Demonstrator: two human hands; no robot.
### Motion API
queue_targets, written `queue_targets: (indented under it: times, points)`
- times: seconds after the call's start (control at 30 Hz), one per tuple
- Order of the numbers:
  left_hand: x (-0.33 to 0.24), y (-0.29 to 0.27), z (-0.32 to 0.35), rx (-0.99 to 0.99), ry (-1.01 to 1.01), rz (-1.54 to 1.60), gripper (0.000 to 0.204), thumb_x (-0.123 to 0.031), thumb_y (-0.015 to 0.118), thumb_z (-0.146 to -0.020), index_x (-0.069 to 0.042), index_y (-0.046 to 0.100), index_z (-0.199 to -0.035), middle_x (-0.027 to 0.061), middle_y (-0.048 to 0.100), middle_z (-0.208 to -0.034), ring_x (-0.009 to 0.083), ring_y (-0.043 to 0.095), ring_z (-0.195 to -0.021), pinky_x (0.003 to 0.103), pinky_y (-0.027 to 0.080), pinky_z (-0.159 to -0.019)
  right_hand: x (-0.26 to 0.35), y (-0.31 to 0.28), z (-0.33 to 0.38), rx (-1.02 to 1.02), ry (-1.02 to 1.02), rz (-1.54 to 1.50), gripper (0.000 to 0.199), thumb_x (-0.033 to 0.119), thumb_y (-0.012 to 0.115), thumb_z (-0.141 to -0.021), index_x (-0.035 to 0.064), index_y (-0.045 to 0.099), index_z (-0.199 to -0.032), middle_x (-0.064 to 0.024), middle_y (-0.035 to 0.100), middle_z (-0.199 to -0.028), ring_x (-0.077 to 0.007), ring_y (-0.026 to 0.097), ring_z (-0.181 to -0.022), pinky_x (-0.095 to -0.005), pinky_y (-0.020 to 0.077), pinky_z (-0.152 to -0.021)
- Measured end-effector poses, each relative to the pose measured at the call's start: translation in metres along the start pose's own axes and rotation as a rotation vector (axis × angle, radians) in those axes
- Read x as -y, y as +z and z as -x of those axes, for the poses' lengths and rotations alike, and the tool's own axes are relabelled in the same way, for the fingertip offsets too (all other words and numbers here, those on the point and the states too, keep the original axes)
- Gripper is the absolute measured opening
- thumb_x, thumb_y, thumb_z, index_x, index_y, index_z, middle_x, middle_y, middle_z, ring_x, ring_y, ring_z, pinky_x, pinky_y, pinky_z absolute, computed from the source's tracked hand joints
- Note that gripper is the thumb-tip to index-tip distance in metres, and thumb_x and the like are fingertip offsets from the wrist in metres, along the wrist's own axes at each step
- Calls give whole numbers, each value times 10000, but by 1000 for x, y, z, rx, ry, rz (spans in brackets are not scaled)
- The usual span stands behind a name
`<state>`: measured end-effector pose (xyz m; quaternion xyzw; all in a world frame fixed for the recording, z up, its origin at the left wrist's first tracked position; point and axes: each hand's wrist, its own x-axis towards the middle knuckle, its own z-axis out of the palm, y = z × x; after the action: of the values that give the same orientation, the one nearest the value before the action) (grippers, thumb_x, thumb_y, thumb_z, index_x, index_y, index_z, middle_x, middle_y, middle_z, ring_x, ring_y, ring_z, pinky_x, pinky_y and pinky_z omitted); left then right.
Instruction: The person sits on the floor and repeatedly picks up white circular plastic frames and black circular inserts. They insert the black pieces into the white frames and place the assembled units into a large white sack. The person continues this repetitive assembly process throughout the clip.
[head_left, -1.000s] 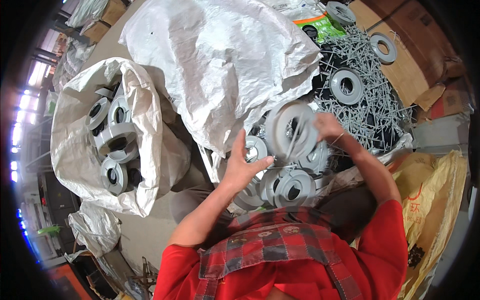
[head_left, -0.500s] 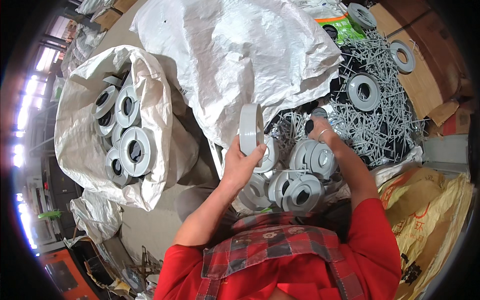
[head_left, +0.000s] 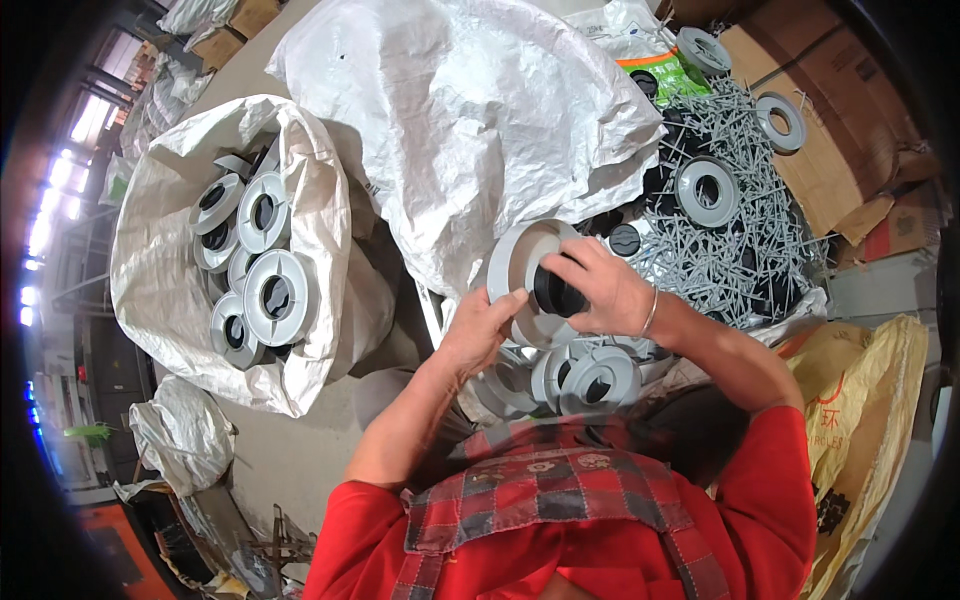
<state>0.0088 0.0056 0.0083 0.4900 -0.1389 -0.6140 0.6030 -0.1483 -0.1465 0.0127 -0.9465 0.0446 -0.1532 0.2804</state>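
Note:
My left hand grips the rim of a grey plastic ring, thumb on its near side. The ring is held up over the work pile, tilted so its hollow side faces right. My right hand pinches a round black cap at the ring's centre hole; whether the cap sits inside the hole cannot be seen fully. Below my hands lie several more grey rings. Another black cap rests just beyond my right hand, beside a heap of thin grey plastic pins.
To the left stands an open white woven sack with several grey rings fitted with black centres. A large white sack spreads ahead. Cardboard leans at the far right, and a yellow sack lies nearer on the right.
My right hand has come from the pin heap leftward to the ring, bringing a black cap. The ring in my left hand has turned, showing its hollow side.

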Motion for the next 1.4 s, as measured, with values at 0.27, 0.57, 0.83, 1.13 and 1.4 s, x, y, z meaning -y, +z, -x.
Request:
queue_targets:
  times: [0.27,0.57,0.83,1.13,1.4]
  points:
    - [0,12,13,78,119,-31,307,-171,611,-889,-5,531,-1134,44,600,-1003,103,556,-844,267,460,-737,20,9,3,-174,438,-338,579,177,747,-725,30,487,-1221,-132,570,-1061,-265,593,-926,-338,511,-725]
    - [-5,12,25,48,198,-438,470,-169,629,-860,-5,437,-1257,53,569,-1066,105,517,-938,274,429,-827,19,16,-4,119,1054,-1199,648,523,486,-898,-111,530,-1025,-177,633,-729,-260,609,-465,-364,522,-451]
    - [-171,-25,56,-984,1309,-1363,840,-191,685,-825,9,153,-1444,188,182,-1502,249,173,-1391,369,126,-1133,-82,16,36,21,677,-48,559,266,647,-771,-11,474,-1225,-182,624,-981,-333,609,-919,-385,510,-779]
    - [-48,13,40,-191,480,-1029,690,-155,734,-758,13,403,-1340,180,459,-1355,266,430,-1269,338,342,-1040,-161,103,116,528,442,370,473,199,667,-658,30,551,-1084,-197,606,-985,-375,563,-1002,-428,490,-813]
    - [38,14,-7,-244,359,-931,706,-253,733,-765,48,417,-1320,207,488,-1292,274,449,-1227,351,355,-1021,-106,29,60,-44,497,-131,517,299,715,-723,-20,570,-1103,-154,648,-886,-228,632,-784,-338,500,-673]
